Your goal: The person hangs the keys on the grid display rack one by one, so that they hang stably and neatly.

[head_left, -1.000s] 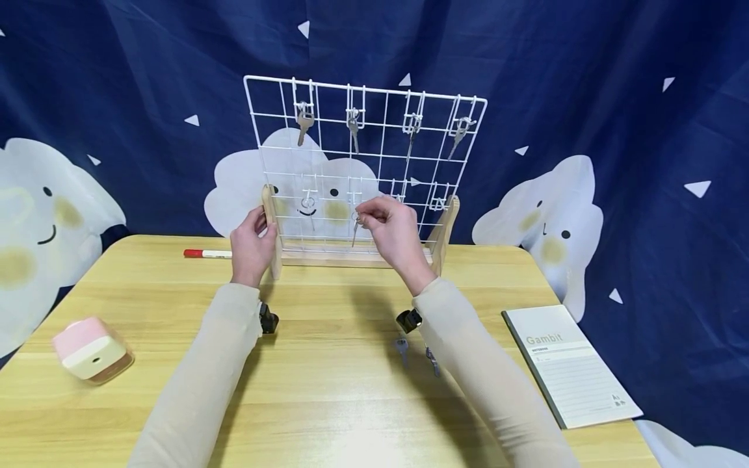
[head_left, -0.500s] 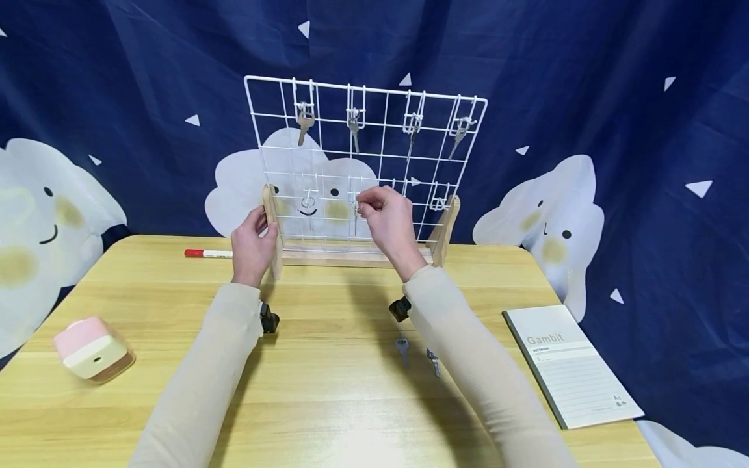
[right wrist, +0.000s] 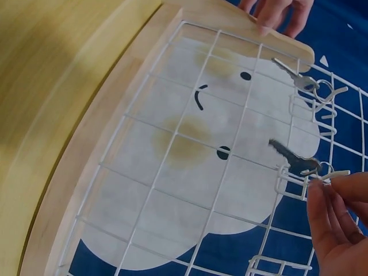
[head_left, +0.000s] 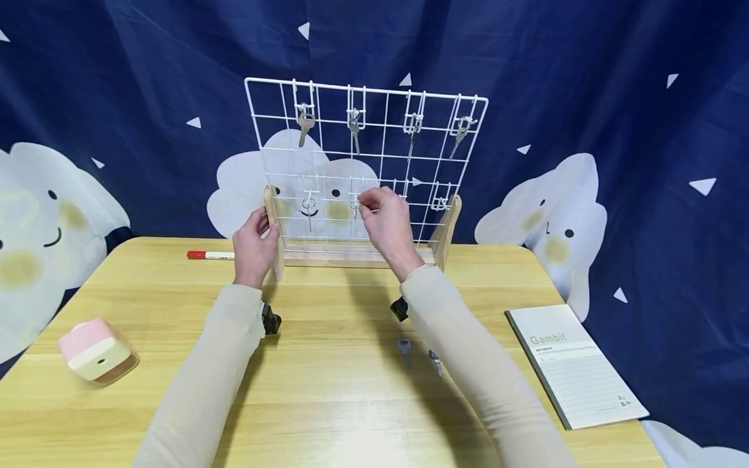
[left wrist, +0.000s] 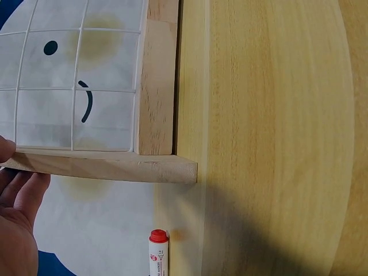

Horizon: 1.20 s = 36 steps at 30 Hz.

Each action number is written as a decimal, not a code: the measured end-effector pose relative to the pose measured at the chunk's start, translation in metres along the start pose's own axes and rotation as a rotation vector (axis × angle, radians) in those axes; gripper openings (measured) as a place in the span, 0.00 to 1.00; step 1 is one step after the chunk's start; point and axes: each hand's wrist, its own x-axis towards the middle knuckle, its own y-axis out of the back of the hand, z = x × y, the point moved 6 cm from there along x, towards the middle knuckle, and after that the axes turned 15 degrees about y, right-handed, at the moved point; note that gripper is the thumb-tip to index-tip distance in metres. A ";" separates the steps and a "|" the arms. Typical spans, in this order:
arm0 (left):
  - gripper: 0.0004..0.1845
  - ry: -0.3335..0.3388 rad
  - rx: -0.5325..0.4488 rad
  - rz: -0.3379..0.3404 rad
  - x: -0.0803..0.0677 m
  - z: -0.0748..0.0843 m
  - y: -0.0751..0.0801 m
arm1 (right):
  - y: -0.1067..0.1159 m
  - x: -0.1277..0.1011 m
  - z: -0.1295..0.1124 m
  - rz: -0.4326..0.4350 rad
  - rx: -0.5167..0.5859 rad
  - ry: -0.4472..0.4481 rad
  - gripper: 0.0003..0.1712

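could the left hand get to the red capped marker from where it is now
Probably yes: the left hand grips the rack's wooden post, and the marker lies on the table just beside it, with nothing between them.

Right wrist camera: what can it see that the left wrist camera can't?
Only the right wrist view shows the right hand pinching the ring of a silver key at a white hook, plus a second hung silver key. Only the left wrist view shows the red-capped white marker pen and the left hand's palm. Both show the white wire grid rack in its light wooden stand on the yellow wooden table.
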 end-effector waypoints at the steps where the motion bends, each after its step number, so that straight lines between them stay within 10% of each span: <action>1: 0.21 0.000 0.000 0.001 0.000 0.000 0.000 | 0.000 -0.001 -0.001 -0.004 -0.005 0.006 0.08; 15: 0.22 0.007 0.026 -0.006 -0.001 0.000 0.000 | 0.013 -0.031 -0.005 -0.105 0.045 0.078 0.13; 36: 0.23 0.013 0.032 -0.025 0.000 0.000 -0.001 | 0.041 -0.119 0.028 -0.583 0.033 0.017 0.08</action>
